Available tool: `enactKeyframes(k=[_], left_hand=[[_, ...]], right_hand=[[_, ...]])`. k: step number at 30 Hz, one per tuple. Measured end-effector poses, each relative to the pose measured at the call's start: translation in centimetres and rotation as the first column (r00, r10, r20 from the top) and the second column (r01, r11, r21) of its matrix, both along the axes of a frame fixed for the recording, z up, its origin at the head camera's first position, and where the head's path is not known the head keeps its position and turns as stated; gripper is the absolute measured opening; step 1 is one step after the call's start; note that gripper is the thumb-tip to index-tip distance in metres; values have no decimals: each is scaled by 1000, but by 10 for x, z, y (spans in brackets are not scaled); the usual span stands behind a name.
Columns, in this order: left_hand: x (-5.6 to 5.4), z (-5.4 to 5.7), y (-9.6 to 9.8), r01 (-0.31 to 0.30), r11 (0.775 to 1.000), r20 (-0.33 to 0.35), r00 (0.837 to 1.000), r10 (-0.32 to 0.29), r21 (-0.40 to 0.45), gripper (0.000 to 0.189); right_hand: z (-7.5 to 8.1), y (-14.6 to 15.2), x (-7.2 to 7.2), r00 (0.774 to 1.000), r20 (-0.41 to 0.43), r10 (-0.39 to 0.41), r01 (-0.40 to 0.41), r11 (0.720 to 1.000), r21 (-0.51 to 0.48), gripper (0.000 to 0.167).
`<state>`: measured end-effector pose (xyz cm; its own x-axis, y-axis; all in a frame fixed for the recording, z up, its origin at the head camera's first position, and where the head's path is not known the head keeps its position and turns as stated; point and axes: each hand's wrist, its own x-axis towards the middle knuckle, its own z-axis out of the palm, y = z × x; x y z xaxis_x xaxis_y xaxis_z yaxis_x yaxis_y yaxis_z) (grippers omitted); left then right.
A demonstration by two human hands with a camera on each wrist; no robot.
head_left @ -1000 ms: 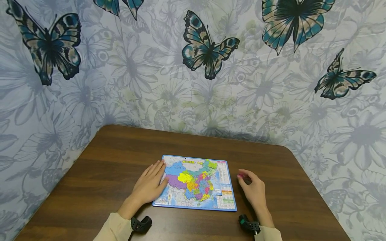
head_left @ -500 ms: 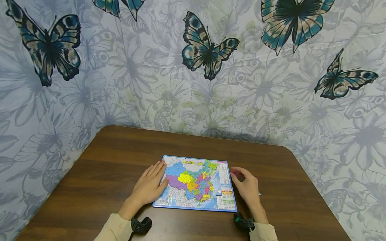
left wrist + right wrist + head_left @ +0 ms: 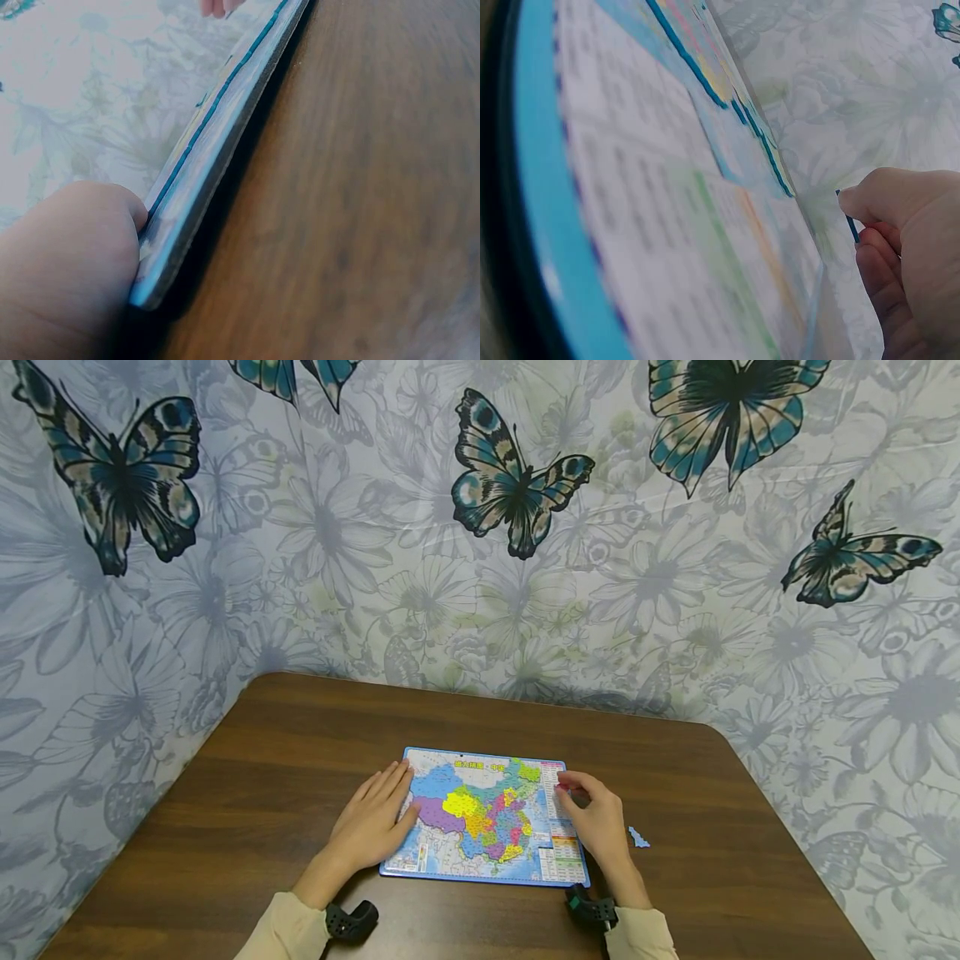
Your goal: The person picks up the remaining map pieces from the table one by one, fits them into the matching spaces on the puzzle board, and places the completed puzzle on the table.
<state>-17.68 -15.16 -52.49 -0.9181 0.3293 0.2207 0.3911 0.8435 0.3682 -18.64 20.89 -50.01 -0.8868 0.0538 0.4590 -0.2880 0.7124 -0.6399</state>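
A map puzzle board (image 3: 487, 880) with a blue rim and a colourful map of China lies on the table. My left hand (image 3: 375, 822) lies flat with straight fingers on the board's left edge; the left wrist view shows its thumb at the corner. Over the board's right edge, my right hand (image 3: 600, 822) pinches a small pinkish puzzle piece (image 3: 562, 787) between thumb and fingers. That puzzle piece (image 3: 847, 217) appears edge-on as a thin dark strip in the right wrist view. Just right of this hand, a small blue puzzle piece (image 3: 639, 837) lies on the table.
The brown wooden table (image 3: 300, 735) has rounded far corners and meets a butterfly-patterned wall covering (image 3: 405, 610). Black bands with devices sit on the left wrist (image 3: 352, 921) and right wrist (image 3: 592, 910).
My right hand has moved left with the pinched puzzle piece, from beside the board to over its right edge. The blue puzzle piece on the table has come into view. The left hand stays still.
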Motion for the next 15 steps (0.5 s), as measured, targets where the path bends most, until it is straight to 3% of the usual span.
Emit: enactKeyframes(k=[15], left_hand=[[0,1,0,10,1000,-7,1000,-9,4,67]], right_hand=[[-3,-22,0,996,0,86,-86,996,-26,24]])
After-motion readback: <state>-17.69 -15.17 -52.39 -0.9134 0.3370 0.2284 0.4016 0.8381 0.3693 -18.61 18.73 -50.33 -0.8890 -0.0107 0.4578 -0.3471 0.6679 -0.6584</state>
